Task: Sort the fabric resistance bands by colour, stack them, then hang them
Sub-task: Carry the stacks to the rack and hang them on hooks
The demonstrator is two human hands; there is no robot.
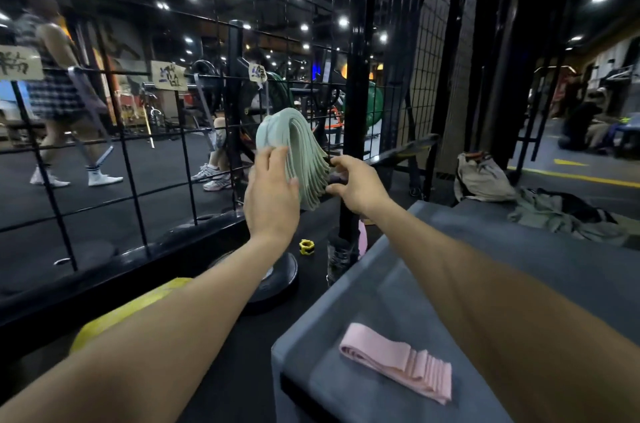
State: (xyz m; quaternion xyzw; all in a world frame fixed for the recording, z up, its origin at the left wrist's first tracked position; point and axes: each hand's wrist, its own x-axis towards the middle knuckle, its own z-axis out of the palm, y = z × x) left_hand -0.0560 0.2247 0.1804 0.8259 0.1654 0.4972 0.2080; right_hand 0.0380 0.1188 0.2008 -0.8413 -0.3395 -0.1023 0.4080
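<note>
- A dim gym room with ceiling spotlights; a black wire-grid panel (138, 152) stands across the left and middle, with people and weight machines behind it.
- A grey padded bench surface (519, 267) fills the lower right, running away from the camera; crumpled olive and black clothing (561, 215) lies at its far end, with a beige bag (481, 177) beyond.
- A black weight plate (280, 277) lies flat on the dark floor beside the bench, a small yellow barbell collar (307, 246) just past it.
- Three paper tags (169, 75) with handwritten characters hang on the grid; the writing is too blurred to read.
- A thick bundle of pale green fabric resistance bands (298, 149) hangs draped over the grid, its ends fanned downward.
- A stack of folded pink fabric resistance bands (401, 362) lies on the near end of the bench.
- The left hand (272, 194), arm outstretched, lies flat against the green bundle, fingers straight.
- The right hand (360, 182) reaches to the bundle's right edge, fingers curled near the fanned ends; whether it pinches them cannot be told.
</note>
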